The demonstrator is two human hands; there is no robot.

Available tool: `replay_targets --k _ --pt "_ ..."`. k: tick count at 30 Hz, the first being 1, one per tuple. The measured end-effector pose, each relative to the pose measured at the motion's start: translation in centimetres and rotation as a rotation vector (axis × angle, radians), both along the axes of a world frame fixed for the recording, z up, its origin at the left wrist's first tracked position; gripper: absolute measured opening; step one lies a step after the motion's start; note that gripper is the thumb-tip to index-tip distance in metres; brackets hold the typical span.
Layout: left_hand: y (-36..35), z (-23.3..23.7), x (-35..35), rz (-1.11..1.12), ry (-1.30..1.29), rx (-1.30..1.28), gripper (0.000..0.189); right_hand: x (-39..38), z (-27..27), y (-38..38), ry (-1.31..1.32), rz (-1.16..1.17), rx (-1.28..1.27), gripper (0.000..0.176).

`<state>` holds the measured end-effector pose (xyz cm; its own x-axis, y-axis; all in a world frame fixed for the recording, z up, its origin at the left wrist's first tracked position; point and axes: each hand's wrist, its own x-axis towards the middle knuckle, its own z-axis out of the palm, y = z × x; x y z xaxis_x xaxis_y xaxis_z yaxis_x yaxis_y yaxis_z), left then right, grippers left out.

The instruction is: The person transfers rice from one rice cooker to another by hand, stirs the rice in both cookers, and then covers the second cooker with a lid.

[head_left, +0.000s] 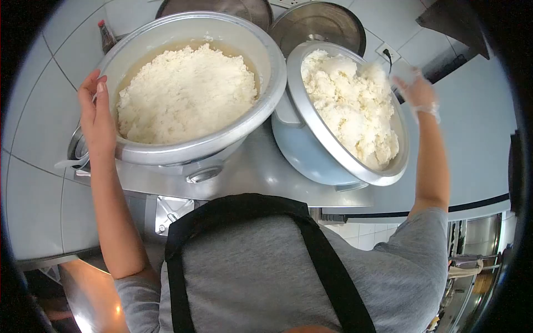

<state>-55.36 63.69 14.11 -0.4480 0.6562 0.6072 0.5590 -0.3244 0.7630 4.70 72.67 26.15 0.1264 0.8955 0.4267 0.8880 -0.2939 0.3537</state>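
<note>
Before me on the left stands a large silver-rimmed pot [266, 105], with white rice [189, 94] sitting in cloudy liquid. My left hand [98, 108] is at that pot's left rim, thumb and fingers up and apart, with nothing in them. A second pot [316, 150], to the right, tilts towards me and holds a heap of clumpy white rice [352, 105]. Past its far right rim is my right hand [417, 91], in a thin clear plastic glove and smeared by motion. The blur hides how its fingers are set.
Two round dark lids [317, 28] lean against the tiled wall behind the pots. A small red-capped bottle [106, 38] stands at the back left. Beside the left pot is a metal container [78, 147] with a pale handle. A plug sits in a wall socket [387, 53].
</note>
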Motion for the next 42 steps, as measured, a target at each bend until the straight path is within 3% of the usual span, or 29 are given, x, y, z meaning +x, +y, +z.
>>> replay_targets --k 4,5,7,8,10,12,14,15,18,20,24,26,27,33,36,39,40,42 --pt "0.2 -0.4 -0.7 -0.039 -0.009 -0.009 0.044 -0.7 -4.3 0.5 -0.122 -0.044 -0.322 0.053" --pt "0.1 -0.7 -1.1 -0.056 -0.024 0.007 0.043 -1.2 -2.9 0.5 -0.219 0.037 -0.385 0.048" --pt "-0.4 -0.2 -0.8 -0.048 -0.052 0.027 0.04 3.4 -2.4 6.2 -0.234 -0.096 -0.345 0.044" --pt "-0.7 -0.1 -1.2 -0.032 -0.053 0.03 0.038 2.9 -0.5 6.8 -0.309 0.063 -0.322 0.044" --pt "-0.6 -0.5 -2.9 0.054 0.01 0.029 0.034 -6.8 3.6 5.5 -0.272 -0.026 -0.286 0.044" --pt "0.4 -1.6 -3.9 0.16 0.132 0.008 0.033 -12.7 4.1 6.0 -0.017 0.343 -0.139 0.043" --pt "0.3 -1.2 -3.1 0.124 0.137 -0.026 0.032 -16.7 1.3 10.0 -0.177 1.018 0.045 0.039" --pt "0.2 -1.1 -3.0 0.104 0.137 -0.043 0.032 -20.5 -0.3 11.0 0.015 1.088 -0.113 0.039" --pt "-0.1 -1.1 -3.1 0.116 0.117 -0.157 0.031 -34.2 -4.5 12.0 0.211 1.109 -0.559 0.044" --pt "-0.1 -1.0 -3.0 0.149 0.149 -0.197 0.031 -42.1 -6.4 11.5 -0.109 0.98 -0.573 0.039" --pt "-0.3 -0.7 -2.6 0.206 0.232 -0.197 0.032 -51.2 -12.8 16.1 0.014 1.09 -0.368 0.034" --pt "-0.5 -0.6 -2.4 0.212 0.226 -0.203 0.032 -55.3 -14.1 15.5 -0.192 1.095 -0.384 0.032" --pt "-0.5 -0.6 -2.4 0.207 0.219 -0.198 0.032 -56.6 -14.0 14.8 -0.296 1.094 -0.387 0.031" --pt "-0.3 -0.5 -2.3 0.206 0.226 -0.193 0.032 -56.8 -13.9 11.9 -0.274 1.412 -0.367 0.025" --pt "-0.1 -0.7 -2.6 0.199 0.235 -0.183 0.033 -57.2 -12.1 8.9 -0.237 1.352 -0.53 0.028" --pt "-0.1 -0.8 -2.5 0.211 0.244 -0.198 0.033 -56.4 -17.0 8.9 -0.131 1.68 -0.508 0.025" --pt "-0.2 -0.7 -2.6 0.23 0.247 -0.203 0.033 -55.4 -16.5 8.0 0.016 1.793 -0.5 0.023" --pt "-0.3 -0.7 -2.6 0.239 0.256 -0.201 0.033 -53.9 -14.7 5.7 -0.085 1.729 -0.591 0.022"
